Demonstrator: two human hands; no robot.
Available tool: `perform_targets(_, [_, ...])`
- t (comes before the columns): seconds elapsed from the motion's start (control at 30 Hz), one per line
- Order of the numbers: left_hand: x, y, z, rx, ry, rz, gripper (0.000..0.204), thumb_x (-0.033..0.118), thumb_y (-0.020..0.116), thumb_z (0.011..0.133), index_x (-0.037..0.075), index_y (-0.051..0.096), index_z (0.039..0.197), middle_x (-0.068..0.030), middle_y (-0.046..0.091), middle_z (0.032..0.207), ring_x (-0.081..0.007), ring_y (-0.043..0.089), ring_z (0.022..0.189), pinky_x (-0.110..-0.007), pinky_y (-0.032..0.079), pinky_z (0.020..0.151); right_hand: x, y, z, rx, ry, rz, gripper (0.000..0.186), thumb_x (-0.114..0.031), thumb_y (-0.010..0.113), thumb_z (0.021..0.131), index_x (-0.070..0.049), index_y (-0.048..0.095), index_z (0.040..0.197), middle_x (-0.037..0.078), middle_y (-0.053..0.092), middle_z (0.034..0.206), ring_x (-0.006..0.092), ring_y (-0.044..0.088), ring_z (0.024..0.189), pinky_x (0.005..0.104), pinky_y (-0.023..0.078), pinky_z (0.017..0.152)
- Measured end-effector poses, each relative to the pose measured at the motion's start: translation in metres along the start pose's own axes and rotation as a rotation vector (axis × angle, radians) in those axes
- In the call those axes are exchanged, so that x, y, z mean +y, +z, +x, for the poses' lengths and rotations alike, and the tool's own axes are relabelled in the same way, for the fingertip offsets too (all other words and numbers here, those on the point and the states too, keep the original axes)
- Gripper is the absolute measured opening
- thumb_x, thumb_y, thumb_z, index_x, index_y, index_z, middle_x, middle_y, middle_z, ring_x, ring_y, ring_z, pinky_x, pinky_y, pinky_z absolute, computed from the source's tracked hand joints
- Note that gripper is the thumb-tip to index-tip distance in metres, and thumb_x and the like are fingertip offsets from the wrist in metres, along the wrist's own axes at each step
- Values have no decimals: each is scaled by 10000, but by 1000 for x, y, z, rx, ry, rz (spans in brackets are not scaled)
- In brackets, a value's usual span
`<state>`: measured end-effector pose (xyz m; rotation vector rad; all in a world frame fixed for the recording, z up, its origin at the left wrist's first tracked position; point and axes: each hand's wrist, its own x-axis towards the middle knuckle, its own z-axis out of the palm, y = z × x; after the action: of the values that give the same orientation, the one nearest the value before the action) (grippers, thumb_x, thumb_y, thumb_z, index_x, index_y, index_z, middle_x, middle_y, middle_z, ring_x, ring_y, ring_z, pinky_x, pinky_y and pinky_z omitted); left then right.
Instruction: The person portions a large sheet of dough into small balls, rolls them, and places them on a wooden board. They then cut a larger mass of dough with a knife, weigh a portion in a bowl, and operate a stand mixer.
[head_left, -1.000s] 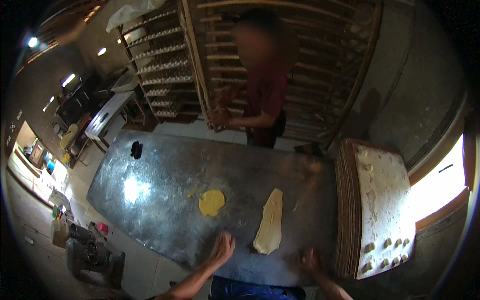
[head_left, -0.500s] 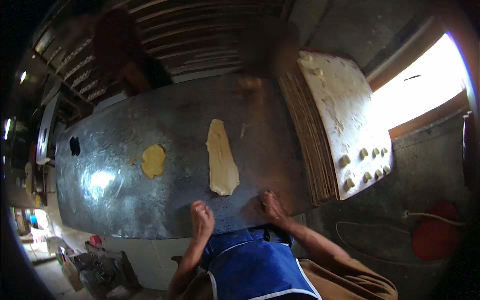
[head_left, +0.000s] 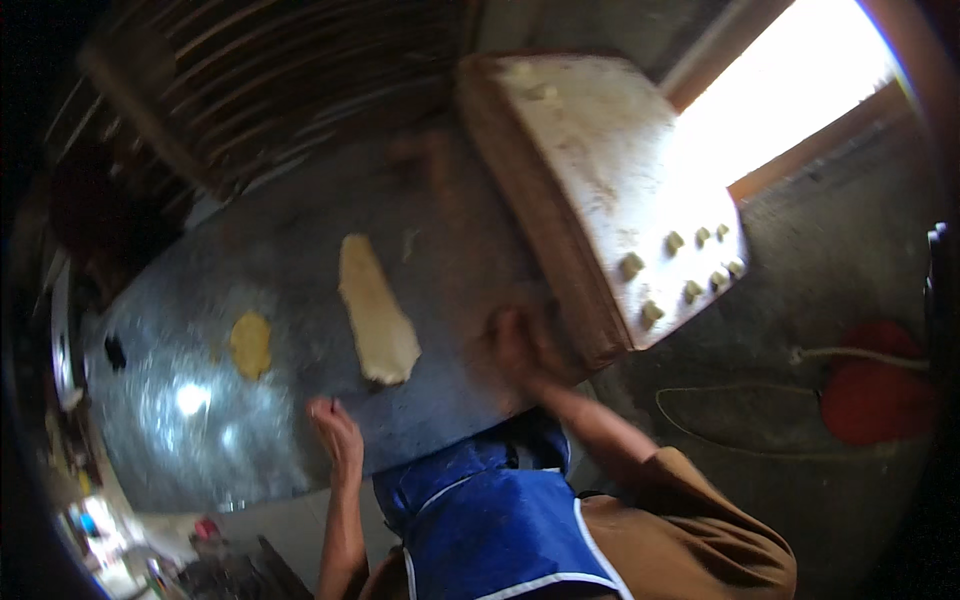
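A long pale sheet of dough lies on the steel table, with a flattened yellow mass left of it. My left hand is closed at the near edge, below and left of the dough; what it holds, if anything, is hidden. My right hand is right of the dough, near the side of a stack of flour-dusted boards; motion smears its fingers. Several small dough pieces sit on the top board.
A small black object lies at the table's left. A blurred person in dark red is beyond the far left. A wooden-framed window is right of the boards. A red round object with a cord is on the right.
My view has tilted down and swung right. The co-worker has shifted left in view. My right hand has moved forward and up, toward the boards. The dough stays on the table.
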<state>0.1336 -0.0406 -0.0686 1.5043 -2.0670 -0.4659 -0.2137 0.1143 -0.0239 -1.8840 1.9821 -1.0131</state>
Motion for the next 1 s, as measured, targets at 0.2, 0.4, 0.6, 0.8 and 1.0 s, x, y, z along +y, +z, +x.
perform_targets(0.2, [39, -67, 25, -553, 255, 114, 186, 44, 677, 764, 20, 594, 928, -168, 543, 1050, -387, 541, 1025, -491, 442, 926, 73, -20, 4, -289, 211, -164, 224, -139, 640, 865, -15, 586, 1043, 198, 575, 899, 388, 617, 844, 461, 530, 816])
perform_targets(0.4, [185, -74, 134, -867, 780, 138, 309, -54, 721, 683, 13, 651, 976, -156, 558, 1084, -355, 574, 1062, -466, 518, 894, 46, 5, -26, -48, 64, -37, 232, -74, 574, 846, 46, 572, 1044, 225, 545, 1049, 392, 581, 1001, 477, 503, 835])
perform_targets(0.6, [495, 43, 205, -435, 1284, -632, 668, -106, 760, 709, 57, 563, 1327, -157, 658, 1083, -337, 662, 967, -433, 542, 870, -2, -203, 15, 188, 12, 302, 257, -63, 652, 895, 31, 623, 1133, 192, 572, 1077, 342, 619, 1002, 435, 541, 837])
perform_targets(0.8, [720, 208, 188, -654, 1223, -904, 710, -43, 718, 806, 24, 357, 1414, -160, 694, 1049, -295, 697, 1036, -406, 539, 951, 81, -416, 28, 1219, 215, -81, 608, -78, 846, 821, -12, 527, 1335, 101, 665, 1107, 184, 648, 915, 355, 536, 872])
perform_targets(1.0, [749, 306, 161, -1058, 1137, -602, 849, 137, 748, 822, 28, 232, 1487, -201, 636, 1278, -378, 580, 1265, -469, 453, 1099, 214, -419, -27, 998, 508, -562, 696, -131, 815, 874, -3, 444, 1449, 96, 653, 1162, 178, 607, 985, 361, 506, 919])
